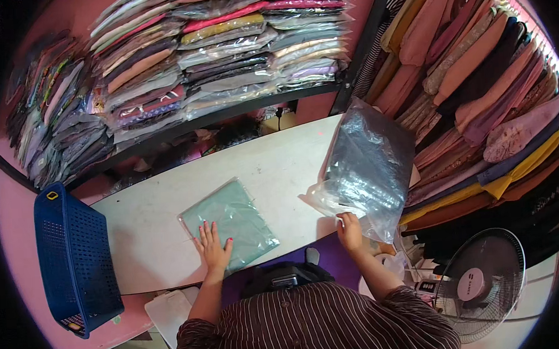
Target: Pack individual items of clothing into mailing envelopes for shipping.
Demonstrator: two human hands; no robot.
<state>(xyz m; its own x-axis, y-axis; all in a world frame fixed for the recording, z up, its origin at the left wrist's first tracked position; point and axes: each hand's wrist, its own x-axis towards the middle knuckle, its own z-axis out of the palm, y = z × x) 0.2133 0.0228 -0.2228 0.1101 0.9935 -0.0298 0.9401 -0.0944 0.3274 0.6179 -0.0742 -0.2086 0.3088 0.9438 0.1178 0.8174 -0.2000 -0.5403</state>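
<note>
My left hand (212,252) lies flat with spread fingers on a folded green garment in a clear plastic sleeve (237,218). That packet rests slightly turned on the white tabletop (146,227). To the right, my right hand (350,232) is at the table's front edge, its fingers curled against the near end of a large clear plastic bag (368,161). Dark contents show through the bag's film, and its loose, crumpled end points toward me. Whether the fingers pinch the film or only touch it cannot be made out.
A blue perforated basket (77,258) stands at the table's left end. Behind, a shelf holds stacks of bagged garments (227,50). Clothes on hangers (481,81) line the right side, above a pedestal fan (480,282). A white lidded container (166,315) sits below the table's front.
</note>
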